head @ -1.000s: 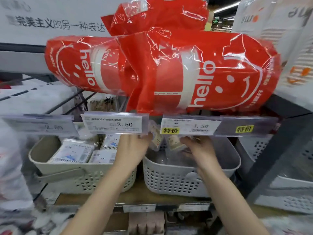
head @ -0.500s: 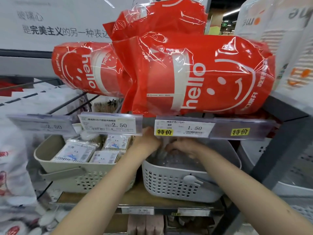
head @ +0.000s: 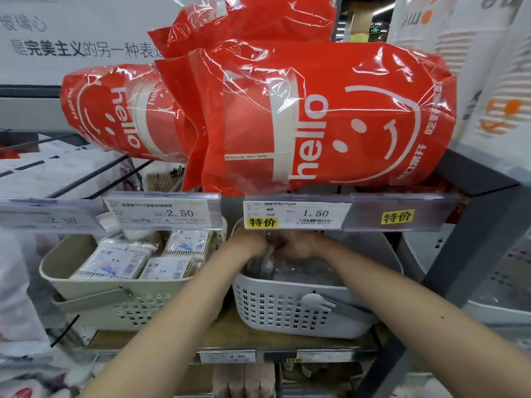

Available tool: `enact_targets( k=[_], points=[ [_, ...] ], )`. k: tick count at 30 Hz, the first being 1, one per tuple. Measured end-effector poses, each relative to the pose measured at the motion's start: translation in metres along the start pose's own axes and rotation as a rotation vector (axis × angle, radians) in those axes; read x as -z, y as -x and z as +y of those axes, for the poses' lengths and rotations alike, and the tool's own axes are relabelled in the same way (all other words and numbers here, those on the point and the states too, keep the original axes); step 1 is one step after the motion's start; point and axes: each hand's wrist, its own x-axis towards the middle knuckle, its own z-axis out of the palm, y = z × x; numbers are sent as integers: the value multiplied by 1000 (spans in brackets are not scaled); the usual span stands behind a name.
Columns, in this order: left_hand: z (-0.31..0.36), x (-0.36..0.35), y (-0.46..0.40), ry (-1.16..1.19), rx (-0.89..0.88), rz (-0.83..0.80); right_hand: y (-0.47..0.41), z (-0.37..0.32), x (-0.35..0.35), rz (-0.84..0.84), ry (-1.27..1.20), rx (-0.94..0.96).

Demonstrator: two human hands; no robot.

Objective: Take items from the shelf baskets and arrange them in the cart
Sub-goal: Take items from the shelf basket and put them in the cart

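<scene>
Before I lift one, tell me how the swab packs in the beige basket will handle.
The swab packs look flat and thin, so probably light. Their glossy film wrap may be slippery. Stick ends line the edges, so they should stay fairly stiff. They lie overlapped in the beige basket; neighbours could shift.

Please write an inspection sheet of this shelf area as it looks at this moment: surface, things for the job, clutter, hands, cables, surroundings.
Surface: wooden shelf board carrying two baskets side by side.
Job's things: white basket holds clear-wrapped items, too blurred to name; beige basket holds flat packs of cotton swabs. No cart in view.
Clutter: red hello bags overhang the price tags above the baskets.
Hands: left hand and right hand reach into the white basket, close together; fingers blurred, grip unclear.
Cables: nothing seen.
Surroundings: white packs at left, a sign with printed text behind, a grey shelf post at right.
</scene>
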Motion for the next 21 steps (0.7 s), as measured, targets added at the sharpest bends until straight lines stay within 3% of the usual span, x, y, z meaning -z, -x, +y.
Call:
enact_targets(
  k=[6,11,17,21],
  points=[
    [-2,-16,-10,-181,71,-218,-14,6,-14,-43,175,15],
    [0,-21,-20,-244,112,-279,-19,10,-16,-44,173,-4],
    [-4,-25,-23,-217,137,-272,-22,12,-17,-29,150,-15],
    [-5,-27,-24,-207,157,-167,-23,12,-17,-42,159,-30]
  ],
)
